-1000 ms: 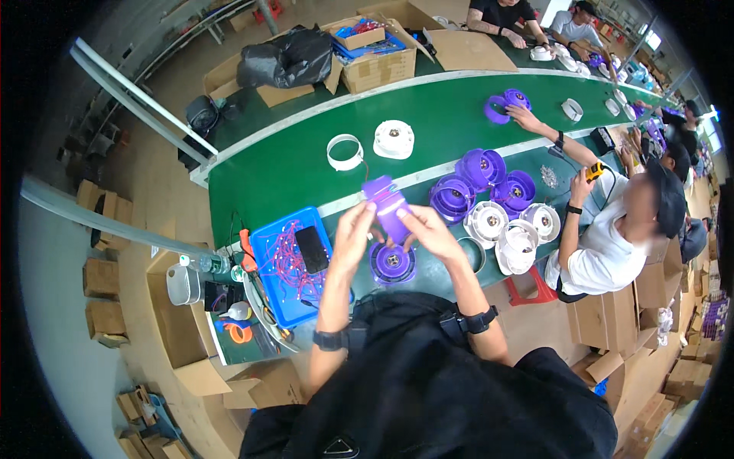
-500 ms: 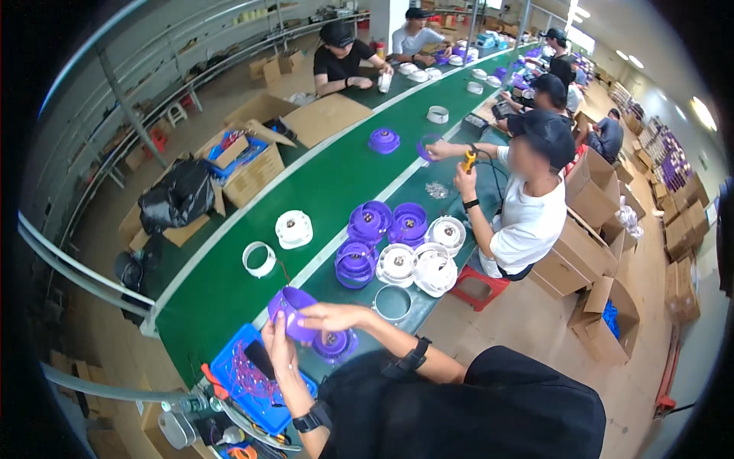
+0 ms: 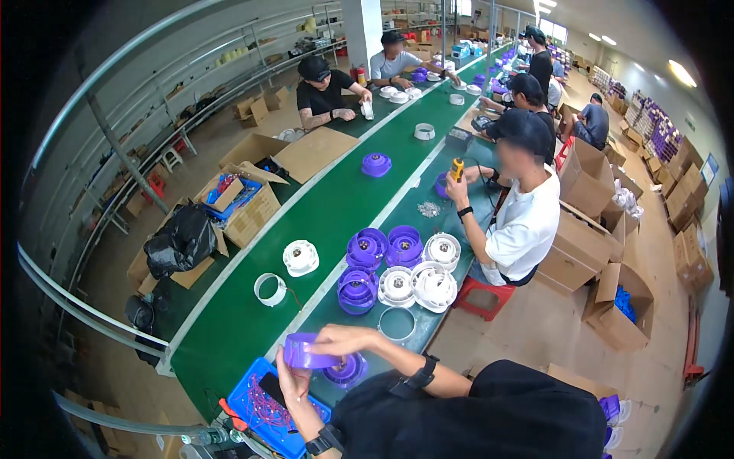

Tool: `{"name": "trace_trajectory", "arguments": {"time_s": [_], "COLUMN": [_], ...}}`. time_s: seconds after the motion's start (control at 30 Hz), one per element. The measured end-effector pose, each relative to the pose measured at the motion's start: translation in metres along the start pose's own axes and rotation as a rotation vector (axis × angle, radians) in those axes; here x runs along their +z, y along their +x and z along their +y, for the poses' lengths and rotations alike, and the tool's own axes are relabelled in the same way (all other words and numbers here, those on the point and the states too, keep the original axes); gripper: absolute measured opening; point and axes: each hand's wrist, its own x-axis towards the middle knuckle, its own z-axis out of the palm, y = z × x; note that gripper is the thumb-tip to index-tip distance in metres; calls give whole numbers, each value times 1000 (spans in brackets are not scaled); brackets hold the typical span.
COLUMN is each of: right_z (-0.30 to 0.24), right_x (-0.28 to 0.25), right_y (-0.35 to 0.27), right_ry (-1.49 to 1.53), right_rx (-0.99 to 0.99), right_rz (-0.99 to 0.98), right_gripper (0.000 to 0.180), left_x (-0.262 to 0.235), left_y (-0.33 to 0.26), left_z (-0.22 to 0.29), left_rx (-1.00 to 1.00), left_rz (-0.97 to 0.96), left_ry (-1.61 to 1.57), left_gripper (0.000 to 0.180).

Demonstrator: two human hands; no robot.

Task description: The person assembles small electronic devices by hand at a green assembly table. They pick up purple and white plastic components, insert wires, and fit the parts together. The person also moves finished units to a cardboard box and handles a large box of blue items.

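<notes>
I saw both hands closed on the purple ring-shaped cover (image 3: pixel 310 354), left hand (image 3: pixel 294 382) gripping its near rim from below and right hand (image 3: pixel 348 339) fingers curled over its far side, holding it tilted just above and left of the purple base (image 3: pixel 345 371) on the tabletop (image 3: pixel 229 329).

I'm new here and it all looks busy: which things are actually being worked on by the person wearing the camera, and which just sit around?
In use:
left hand
right hand
purple round plastic shell
purple round base

Lying about:
blue plastic tray of wires
white plastic ring
black bag
open cardboard box
</notes>
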Motion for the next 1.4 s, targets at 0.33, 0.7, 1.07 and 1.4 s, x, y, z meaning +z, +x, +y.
{"name": "trace_trajectory", "arguments": {"time_s": [0.33, 0.7, 1.07, 1.4], "right_z": [-21, -3, -19, 24], "right_x": [6, 1, 13, 21], "right_y": [-10, 0, 1, 17], "right_ry": [-307, -530, -452, 163], "right_rx": [-258, -275, -281, -156], "right_rz": [250, 355, 470, 11], "right_gripper": [45, 41, 40, 30], "left_x": [-29, 4, 15, 42], "left_y": [-10, -15, 7, 3], "left_z": [-14, -2, -26, -15], "left_rx": [8, 132, 355, 1005], "left_rz": [37, -161, 35, 46], "left_ry": [203, 0, 254, 947], "left_gripper": [55, 56, 46, 23]}}
